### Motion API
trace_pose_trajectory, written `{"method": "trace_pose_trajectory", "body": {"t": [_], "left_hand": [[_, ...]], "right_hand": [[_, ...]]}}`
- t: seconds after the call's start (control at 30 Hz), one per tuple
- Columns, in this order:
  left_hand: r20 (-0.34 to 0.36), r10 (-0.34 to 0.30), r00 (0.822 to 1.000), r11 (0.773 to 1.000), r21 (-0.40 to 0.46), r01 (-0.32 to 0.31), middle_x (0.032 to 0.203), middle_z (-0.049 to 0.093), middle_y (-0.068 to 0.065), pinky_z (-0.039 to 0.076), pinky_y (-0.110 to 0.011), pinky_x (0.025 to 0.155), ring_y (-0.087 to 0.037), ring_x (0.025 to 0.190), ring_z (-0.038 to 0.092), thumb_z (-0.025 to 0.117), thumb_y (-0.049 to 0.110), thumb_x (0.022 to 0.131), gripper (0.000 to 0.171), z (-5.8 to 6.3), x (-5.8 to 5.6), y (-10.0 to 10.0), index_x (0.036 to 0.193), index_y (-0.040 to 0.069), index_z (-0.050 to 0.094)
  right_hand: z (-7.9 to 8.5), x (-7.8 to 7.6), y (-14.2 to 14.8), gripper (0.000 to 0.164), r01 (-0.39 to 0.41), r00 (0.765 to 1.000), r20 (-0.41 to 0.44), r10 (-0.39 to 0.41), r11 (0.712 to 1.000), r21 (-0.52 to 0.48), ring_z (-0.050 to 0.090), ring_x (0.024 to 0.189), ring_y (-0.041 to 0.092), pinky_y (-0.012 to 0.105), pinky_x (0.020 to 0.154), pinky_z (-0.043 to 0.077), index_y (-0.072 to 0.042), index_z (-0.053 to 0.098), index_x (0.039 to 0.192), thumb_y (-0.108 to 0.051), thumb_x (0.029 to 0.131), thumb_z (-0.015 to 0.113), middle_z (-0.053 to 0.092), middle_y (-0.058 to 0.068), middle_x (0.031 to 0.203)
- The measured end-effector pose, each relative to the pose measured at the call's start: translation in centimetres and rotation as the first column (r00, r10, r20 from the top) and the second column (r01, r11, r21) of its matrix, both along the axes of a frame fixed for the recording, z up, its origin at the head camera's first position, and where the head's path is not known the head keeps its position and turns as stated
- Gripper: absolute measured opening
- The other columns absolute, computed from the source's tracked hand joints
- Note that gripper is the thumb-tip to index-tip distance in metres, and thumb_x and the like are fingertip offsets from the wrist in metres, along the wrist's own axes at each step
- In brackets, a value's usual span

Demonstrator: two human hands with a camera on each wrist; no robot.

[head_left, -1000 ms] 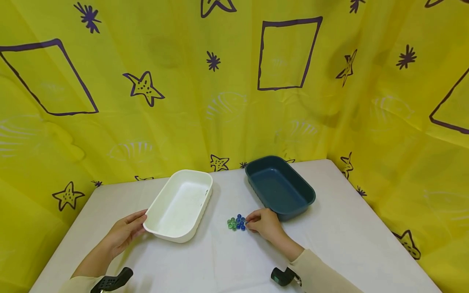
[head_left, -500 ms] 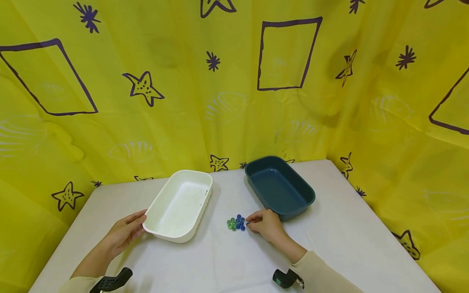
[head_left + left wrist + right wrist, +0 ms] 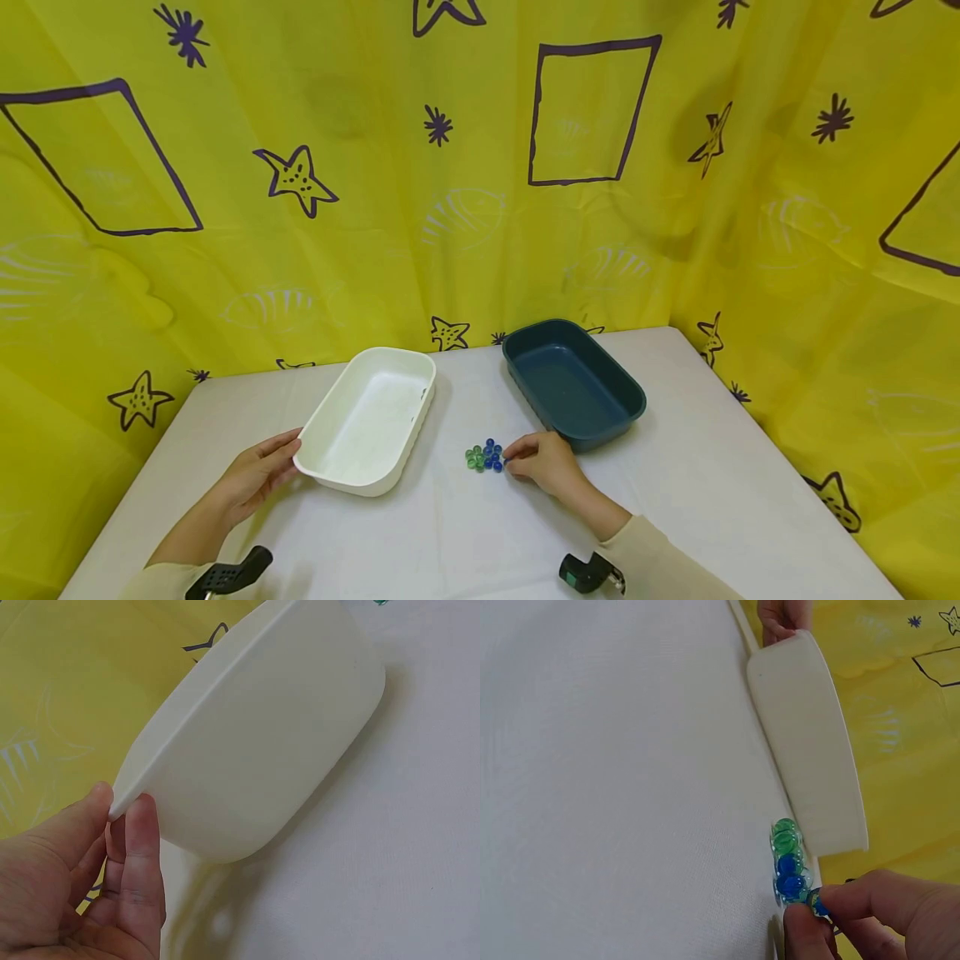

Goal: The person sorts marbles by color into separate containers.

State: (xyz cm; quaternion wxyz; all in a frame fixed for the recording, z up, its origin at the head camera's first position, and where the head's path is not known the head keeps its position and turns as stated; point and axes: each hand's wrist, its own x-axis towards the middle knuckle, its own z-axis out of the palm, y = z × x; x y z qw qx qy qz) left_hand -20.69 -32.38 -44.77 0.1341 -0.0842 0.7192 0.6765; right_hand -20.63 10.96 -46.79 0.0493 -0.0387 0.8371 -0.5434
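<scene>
My left hand [image 3: 258,471] pinches the near left corner of a white plastic basin [image 3: 367,421], thumb above the rim and fingers beneath, as the left wrist view shows. Between the thumb and fingers of my right hand [image 3: 551,465] is a blue marble [image 3: 817,902], right beside a small cluster on the table. That cluster has green marbles [image 3: 475,458] on its left and blue marbles [image 3: 491,454] on its right. The right wrist view shows the green marbles [image 3: 784,836] farther from the fingertips than the blue ones.
A dark teal basin [image 3: 573,387] stands just behind my right hand. White cloth [image 3: 465,542] covers the table, and a yellow patterned curtain [image 3: 360,250] hangs along its back and sides. Both wrists carry black camera mounts [image 3: 232,573].
My right hand has shifted very slightly to the right, and a blue marble now shows at its fingertips. The left hand and both basins stay where they were.
</scene>
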Motion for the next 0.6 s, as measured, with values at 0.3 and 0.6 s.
{"method": "trace_pose_trajectory", "body": {"t": [0.3, 0.6], "left_hand": [[0.02, 0.013, 1.0, 0.999, 0.031, -0.013, 0.1, 0.066, 0.014, 0.057, -0.019, 0.084, -0.005, 0.09, 0.067, 0.062, 0.023, 0.098, 0.044, -0.09, 0.09, -0.07, 0.138, 0.007, 0.055], [0.103, 0.032, 0.994, 0.996, 0.085, -0.041, 0.096, 0.065, 0.011, 0.057, -0.015, 0.076, -0.005, 0.084, 0.064, 0.063, 0.024, 0.097, 0.014, 0.23, -0.04, -0.08, 0.095, 0.036, 0.071]], "right_hand": [[-0.03, 0.17, 0.11, 0.014, -0.034, 0.992, 0.115, 0.052, 0.988, -0.152, 0.065, 0.075, 0.014, 0.03, 0.069, 0.061, 0.009, 0.072, 0.092, 0.005, 0.08, 0.074, 0.071, 0.01, 0.084], [0.25, 0.08, -0.24, 0.018, -0.036, 0.973, 0.212, 0.093, 0.965, -0.26, 0.067, 0.075, 0.013, 0.03, 0.072, 0.062, 0.013, 0.069, 0.098, 0.005, 0.082, 0.072, 0.071, 0.009, 0.086]]}}
